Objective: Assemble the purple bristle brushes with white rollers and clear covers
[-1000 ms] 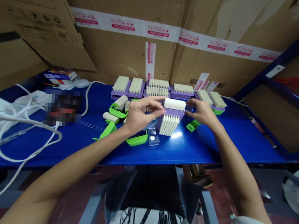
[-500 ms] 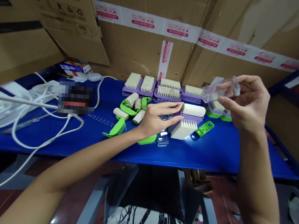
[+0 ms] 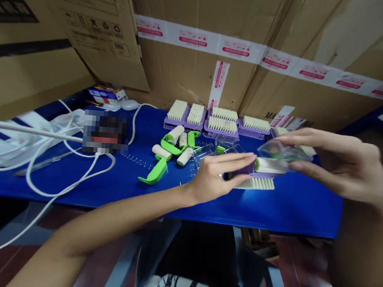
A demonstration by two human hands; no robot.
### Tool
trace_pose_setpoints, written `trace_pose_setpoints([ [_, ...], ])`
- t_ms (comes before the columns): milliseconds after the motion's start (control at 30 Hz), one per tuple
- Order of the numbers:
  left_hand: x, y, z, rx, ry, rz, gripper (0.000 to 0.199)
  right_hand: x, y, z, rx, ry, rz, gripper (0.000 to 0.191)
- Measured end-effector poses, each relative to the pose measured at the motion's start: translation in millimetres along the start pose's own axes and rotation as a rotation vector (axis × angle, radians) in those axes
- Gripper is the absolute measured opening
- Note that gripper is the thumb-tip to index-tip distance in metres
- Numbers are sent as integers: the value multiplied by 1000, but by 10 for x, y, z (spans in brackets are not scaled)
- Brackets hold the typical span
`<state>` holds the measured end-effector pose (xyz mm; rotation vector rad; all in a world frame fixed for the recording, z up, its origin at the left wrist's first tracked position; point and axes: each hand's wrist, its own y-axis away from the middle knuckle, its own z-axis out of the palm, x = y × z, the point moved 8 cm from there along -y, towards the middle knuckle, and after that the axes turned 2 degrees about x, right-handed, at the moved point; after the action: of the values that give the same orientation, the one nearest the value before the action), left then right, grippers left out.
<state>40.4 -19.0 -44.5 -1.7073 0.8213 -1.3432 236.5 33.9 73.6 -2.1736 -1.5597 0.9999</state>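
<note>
One purple bristle brush (image 3: pixel 261 183) with one white roller (image 3: pixel 269 166) on top is resting on the worktop (image 3: pixel 232 213), one clear plastic cover (image 3: pixel 280 151) is hanging over it, four loose rollers (image 3: pixel 160 152) are lying to the left, and five purple brushes (image 3: pixel 222 124) are standing plainly in the back row, others being partly hidden. The left hand (image 3: pixel 213 178) is pinching the brush's left end, so the brush is lying just right of its fingertips; the right hand (image 3: pixel 338 166) is gripping the cover above the roller's right end, the view not showing whether they are touching. A green bracket (image 3: pixel 154 172) is lying near the left forearm, clear plastic pieces (image 3: pixel 223 140) are sitting behind the left hand, and the right hand is blocking the row's right end.
</note>
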Motion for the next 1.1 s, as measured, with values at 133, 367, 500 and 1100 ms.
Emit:
trace_pose_setpoints([
  [133, -322, 30, -29, 3, 157, -339, 75, -57, -187, 263, -178, 83, 22, 27],
  [367, -549, -17, -116, 28, 238, -446, 78, 117, -249, 364, -106, 108, 91, 26],
  [500, -523, -67, -149, 36, 190, -408, 68, 166, -184, 361, -7, 93, 94, 27],
  [1100, -479, -123, -152, -14, 148, -318, 66, 363, 2, 477, 88, 71, 138, 34],
])
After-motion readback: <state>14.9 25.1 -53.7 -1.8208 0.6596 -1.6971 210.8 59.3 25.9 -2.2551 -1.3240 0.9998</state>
